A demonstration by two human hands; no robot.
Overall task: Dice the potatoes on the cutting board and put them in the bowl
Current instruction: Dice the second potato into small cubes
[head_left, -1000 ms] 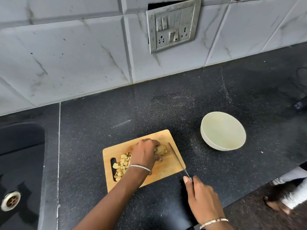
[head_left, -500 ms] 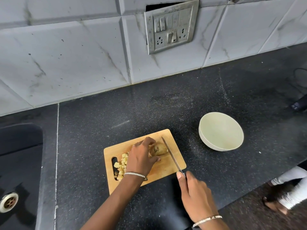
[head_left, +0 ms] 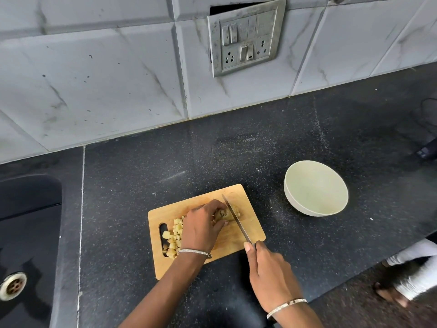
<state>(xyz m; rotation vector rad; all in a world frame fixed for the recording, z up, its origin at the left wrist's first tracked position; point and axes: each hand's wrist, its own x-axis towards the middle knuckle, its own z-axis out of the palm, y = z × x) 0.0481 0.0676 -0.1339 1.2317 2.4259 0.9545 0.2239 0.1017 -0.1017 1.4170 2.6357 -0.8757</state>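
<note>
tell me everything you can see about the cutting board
The cutting board is a light wooden rectangle with rounded corners and a slot handle at its left end. It lies flat and slightly skewed on the dark speckled counter. Diced potato is piled by the slot, partly over it. The left hand holds an uncut potato piece on its right half, under the knife gripped by the right hand.
</note>
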